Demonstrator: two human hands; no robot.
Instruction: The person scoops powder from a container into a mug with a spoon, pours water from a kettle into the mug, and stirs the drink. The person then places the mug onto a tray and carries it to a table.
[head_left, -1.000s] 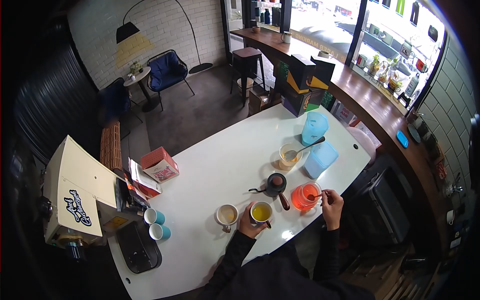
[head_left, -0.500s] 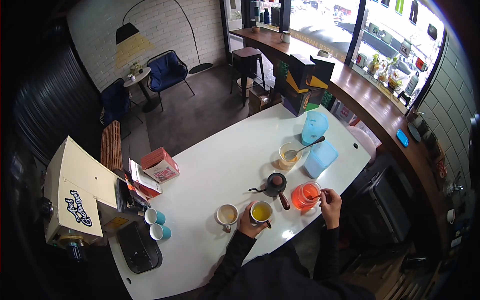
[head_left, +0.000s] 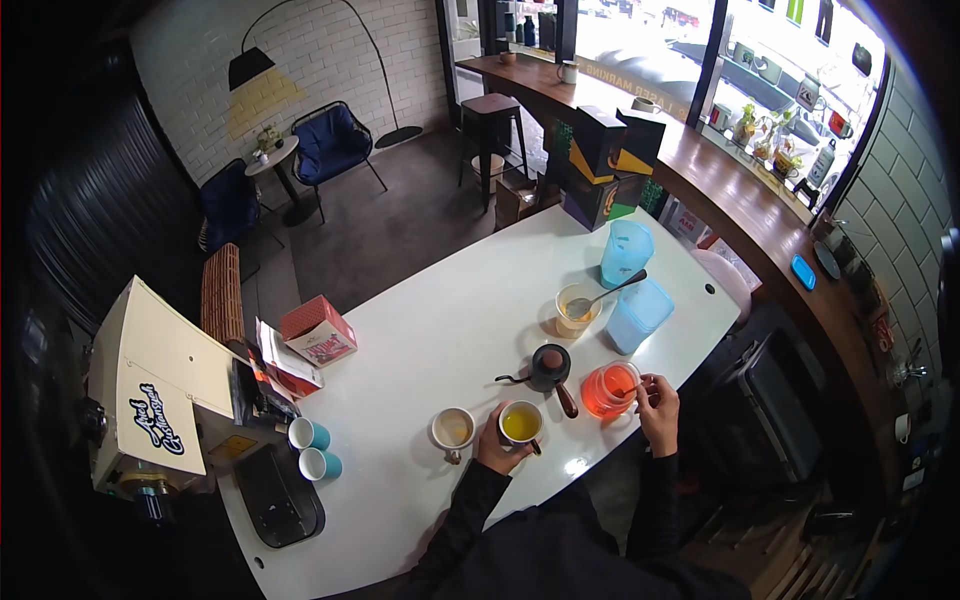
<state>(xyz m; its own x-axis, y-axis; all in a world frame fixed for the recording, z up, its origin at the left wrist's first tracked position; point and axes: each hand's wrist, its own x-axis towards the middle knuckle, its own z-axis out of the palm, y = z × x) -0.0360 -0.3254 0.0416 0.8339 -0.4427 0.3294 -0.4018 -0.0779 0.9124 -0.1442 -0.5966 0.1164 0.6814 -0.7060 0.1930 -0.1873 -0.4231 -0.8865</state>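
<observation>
My left hand [head_left: 492,448] is wrapped round a cup [head_left: 538,436] of yellow-green liquid at the table's near side. My right hand [head_left: 658,412] pinches the thin handle of a spoon [head_left: 630,391], whose lower end is inside a clear jar [head_left: 590,407] of red-orange liquid. Left of my left hand stands another cup [head_left: 453,428] with a pale content. Between the cup and the jar, slightly farther back, is a small dark kettle [head_left: 549,366] with a thin spout and a wooden side handle.
Behind the jar stand a tub [head_left: 566,324] with a large spoon [head_left: 612,290] in it and two blue containers [head_left: 640,315]. Dark boxes [head_left: 600,200] sit at the far edge. Two teal cups [head_left: 320,464], a red box [head_left: 318,330] and a cream machine [head_left: 165,370] are at left.
The view has shifted very slightly. Both hands keep the same hold, on the cup and on the spoon.
</observation>
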